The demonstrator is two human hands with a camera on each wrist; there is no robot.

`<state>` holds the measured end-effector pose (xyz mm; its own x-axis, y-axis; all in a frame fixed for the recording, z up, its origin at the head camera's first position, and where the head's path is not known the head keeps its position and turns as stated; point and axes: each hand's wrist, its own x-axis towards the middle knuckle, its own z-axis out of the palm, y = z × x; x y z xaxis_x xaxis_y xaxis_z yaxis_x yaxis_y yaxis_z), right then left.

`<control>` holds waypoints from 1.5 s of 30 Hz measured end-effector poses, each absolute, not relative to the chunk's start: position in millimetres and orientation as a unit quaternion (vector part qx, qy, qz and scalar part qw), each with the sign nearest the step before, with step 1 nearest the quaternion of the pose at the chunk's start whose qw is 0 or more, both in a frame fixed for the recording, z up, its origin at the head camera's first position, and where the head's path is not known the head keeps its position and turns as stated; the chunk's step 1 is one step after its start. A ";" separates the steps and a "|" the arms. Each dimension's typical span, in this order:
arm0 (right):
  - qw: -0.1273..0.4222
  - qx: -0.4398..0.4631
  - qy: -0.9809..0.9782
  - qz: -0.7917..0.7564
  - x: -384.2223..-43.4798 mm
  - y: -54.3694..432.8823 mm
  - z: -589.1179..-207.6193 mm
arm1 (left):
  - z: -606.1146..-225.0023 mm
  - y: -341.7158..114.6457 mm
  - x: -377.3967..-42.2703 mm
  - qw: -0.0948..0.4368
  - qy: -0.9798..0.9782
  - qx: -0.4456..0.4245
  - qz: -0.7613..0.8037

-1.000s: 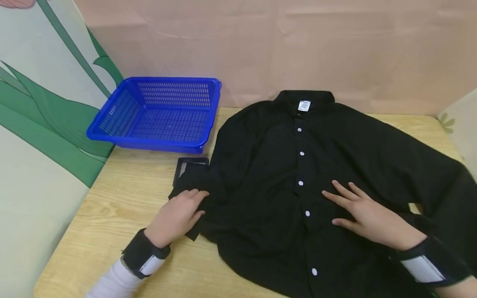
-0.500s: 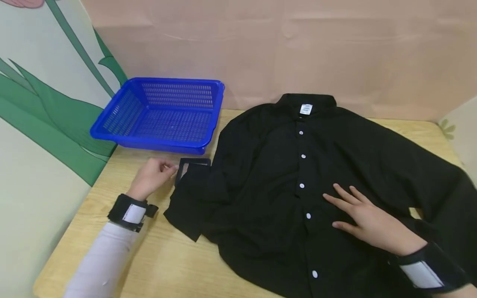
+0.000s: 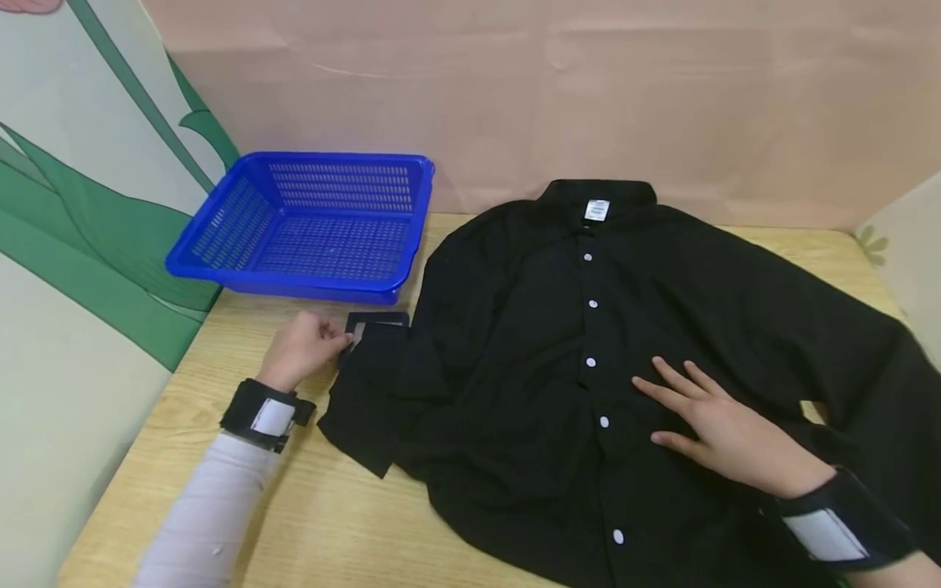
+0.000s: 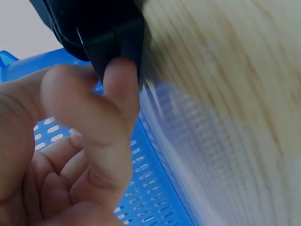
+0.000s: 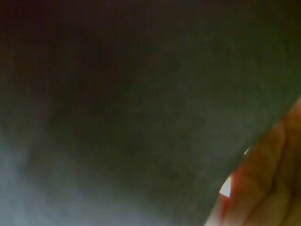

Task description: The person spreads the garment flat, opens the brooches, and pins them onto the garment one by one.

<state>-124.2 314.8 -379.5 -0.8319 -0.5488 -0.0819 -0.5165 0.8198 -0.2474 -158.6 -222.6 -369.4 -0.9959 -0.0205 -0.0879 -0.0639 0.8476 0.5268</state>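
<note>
Off the sleeve [image 3: 367, 396] goes the left hand [image 3: 300, 349], and now it pinches the dark frame [image 3: 378, 318], partly under that sleeve, on the near side of the blue basket [image 3: 309, 282]! Work shifts, it seems, from sleeve to frame (the right hand [image 3: 735, 437], spread wide, still rests on the black shirt [image 3: 515, 367]).

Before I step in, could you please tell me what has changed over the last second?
The left grip has left the sleeve and moved left and forward; it now appears to pinch the left edge of the black frame. The right grip stays spread on the shirt, and the basket is where it was.
</note>
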 end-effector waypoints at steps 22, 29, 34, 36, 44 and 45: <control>0.089 -0.272 0.953 -0.099 -126.0 313.6 -378.0 | -367.1 -258.0 -153.9 0.027 0.963 -0.052 0.265; 0.088 -0.275 0.953 -0.093 -127.2 312.5 -379.4 | -368.1 -270.8 -150.5 0.023 0.961 -0.063 0.269; 0.087 -0.279 0.952 -0.094 -126.5 313.0 -381.1 | -368.2 -277.0 -150.6 0.016 0.961 -0.070 0.266; 0.083 -0.283 0.951 -0.094 -125.6 312.9 -381.9 | -367.0 -278.6 -149.7 0.011 0.962 -0.073 0.263; 0.071 -0.283 0.952 -0.090 -123.3 311.6 -381.6 | -354.0 -271.5 -144.7 -0.064 0.966 -0.048 0.247; 0.074 -0.281 0.953 -0.089 -122.8 311.2 -381.4 | -351.6 -269.8 -144.2 -0.073 0.965 -0.041 0.250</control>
